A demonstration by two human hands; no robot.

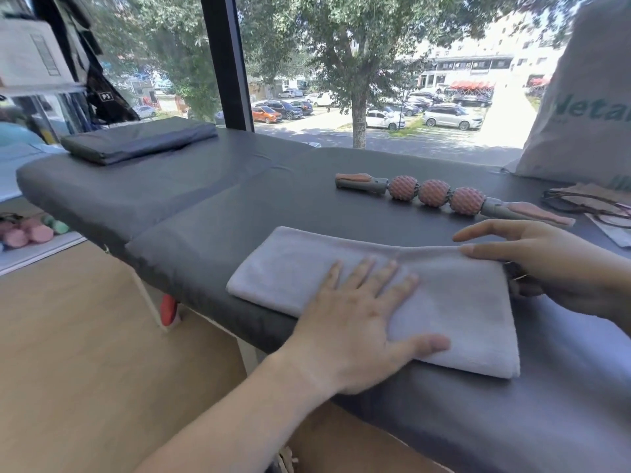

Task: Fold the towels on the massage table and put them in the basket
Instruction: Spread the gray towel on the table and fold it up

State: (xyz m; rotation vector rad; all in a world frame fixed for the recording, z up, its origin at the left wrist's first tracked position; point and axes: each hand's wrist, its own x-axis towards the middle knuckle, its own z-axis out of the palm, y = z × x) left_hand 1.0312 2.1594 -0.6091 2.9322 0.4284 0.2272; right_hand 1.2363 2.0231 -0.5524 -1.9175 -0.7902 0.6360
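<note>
A light grey towel (293, 268), folded into a long rectangle, lies near the front edge of the dark grey massage table (211, 213). My left hand (362, 319) rests flat on its middle, fingers spread, palm down. My right hand (532, 261) is at the towel's far right corner, fingers stretched out, thumb on the upper edge; it grips nothing that I can see. No basket is in view.
A massage roller stick (433, 194) with three pink knobbed balls lies behind the towel. A folded dark sheet (136, 139) sits at the table's far left end. A grey printed bag (587, 107) and papers with cords (594, 206) are at the right. Wooden floor lies below on the left.
</note>
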